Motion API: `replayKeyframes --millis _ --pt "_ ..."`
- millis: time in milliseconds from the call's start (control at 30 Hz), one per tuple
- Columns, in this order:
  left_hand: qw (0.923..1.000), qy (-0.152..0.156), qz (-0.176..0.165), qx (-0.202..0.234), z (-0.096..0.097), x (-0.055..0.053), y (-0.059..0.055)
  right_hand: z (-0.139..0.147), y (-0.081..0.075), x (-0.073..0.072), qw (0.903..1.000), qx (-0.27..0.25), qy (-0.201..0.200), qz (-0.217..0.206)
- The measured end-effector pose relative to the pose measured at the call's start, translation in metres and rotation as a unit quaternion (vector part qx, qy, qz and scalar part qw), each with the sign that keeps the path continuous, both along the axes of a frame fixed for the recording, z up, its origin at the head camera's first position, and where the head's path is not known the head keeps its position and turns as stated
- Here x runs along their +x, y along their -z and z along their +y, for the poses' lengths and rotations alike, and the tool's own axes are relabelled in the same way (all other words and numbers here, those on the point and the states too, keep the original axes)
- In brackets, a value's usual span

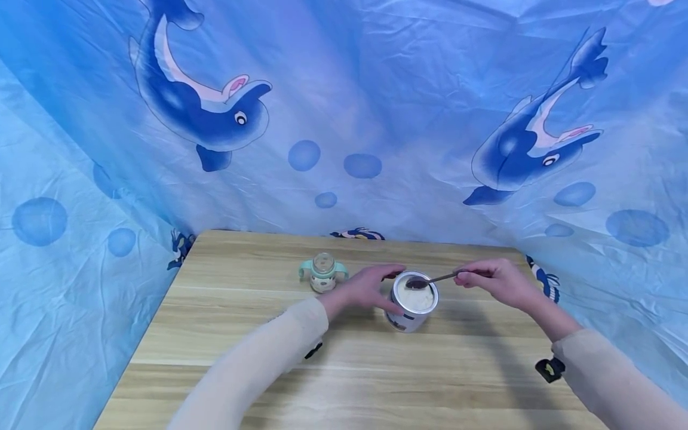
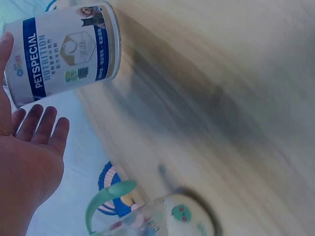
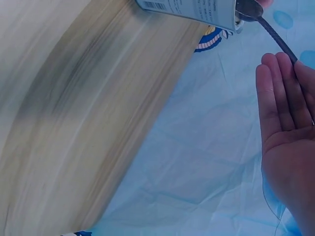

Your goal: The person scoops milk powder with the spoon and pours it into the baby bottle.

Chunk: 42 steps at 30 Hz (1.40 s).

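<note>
A white milk powder can (image 1: 407, 322) with a blue band and the words PETSPECIAL NUTRITION stands lidless on the wooden table, pale powder (image 1: 421, 300) inside. My left hand (image 1: 371, 288) holds it near the rim, thumb at the front and fingers toward the back. In the left wrist view the can (image 2: 71, 54) shows its printed side above my palm. My right hand (image 1: 502, 280) pinches the handle of a dark spoon (image 1: 443, 277), whose bowl is over the can's mouth. In the right wrist view the spoon (image 3: 275, 37) slants from the can (image 3: 192, 11) to my fingers.
Left of the can stands a small clear bottle (image 1: 323, 283) with mint-green handles. The wooden table (image 1: 376, 382) has its far edge near a blue dolphin-print sheet (image 1: 419, 137), which also hangs at both sides.
</note>
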State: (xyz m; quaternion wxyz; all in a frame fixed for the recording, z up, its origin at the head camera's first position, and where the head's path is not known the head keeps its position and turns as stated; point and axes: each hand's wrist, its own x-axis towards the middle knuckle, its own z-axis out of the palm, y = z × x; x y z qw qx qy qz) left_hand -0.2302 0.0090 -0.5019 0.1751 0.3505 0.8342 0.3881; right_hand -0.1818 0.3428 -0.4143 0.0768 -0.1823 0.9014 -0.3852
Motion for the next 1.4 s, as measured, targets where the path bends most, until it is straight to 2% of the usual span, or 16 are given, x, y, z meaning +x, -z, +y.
replayKeyframes --millis 267,467,567,833,1033,1400 --pt "0.9987 -0.017 -0.013 0.047 0.005 0.004 0.009 -0.001 -0.005 -0.001 0.9982 0.044 -0.027 0.030" --pt "0.9976 -0.026 -0.021 0.060 0.007 0.006 0.014 0.001 -0.003 0.000 0.9935 0.067 -0.050 0.077" --pt "0.9974 -0.027 -0.023 0.063 0.008 0.005 0.016 0.002 -0.002 0.003 0.9927 0.066 -0.060 0.082" --pt "0.9967 -0.030 -0.024 0.072 0.008 0.004 0.019 0.009 0.003 0.006 0.9968 0.051 -0.059 0.017" --pt "0.9968 -0.030 -0.028 0.069 0.009 0.004 0.019 0.012 0.008 0.004 0.9975 0.013 -0.064 -0.028" --pt "0.9979 -0.032 -0.022 0.052 0.008 0.003 0.020 0.017 0.023 0.005 0.9862 -0.086 -0.077 -0.118"
